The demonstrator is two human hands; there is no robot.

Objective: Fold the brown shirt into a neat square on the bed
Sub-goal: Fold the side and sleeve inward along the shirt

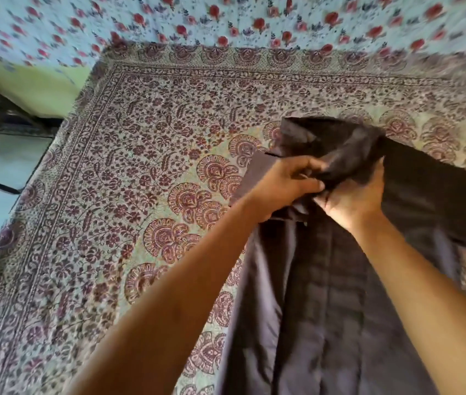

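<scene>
Both grips are closed on the shirt [326,280] at its collar end: the left hand [283,185] pinches a bunch of dark cloth between thumb and fingers, and the right hand [351,201], touching the left, clamps the same bunch from below with its palm turned up. Above the grips the cloth stands up in a loose, crumpled peak; to the right of them a sleeve or side panel runs out flat, and below them the body of the shirt trails toward the person in long soft folds, lying on the bed [140,195]. The fabric looks thin, light and limp, with a slight sheen, so it will probably slide on itself and sag wherever it is not held; it is not fragile, but it will hold no shape unless smoothed flat. The shoulder seams or the collar points, taken one in each grip and drawn apart, seem better places to hold than the present bunch. A patterned spread covers the bed out beyond the shirt. No containers are in view.
</scene>
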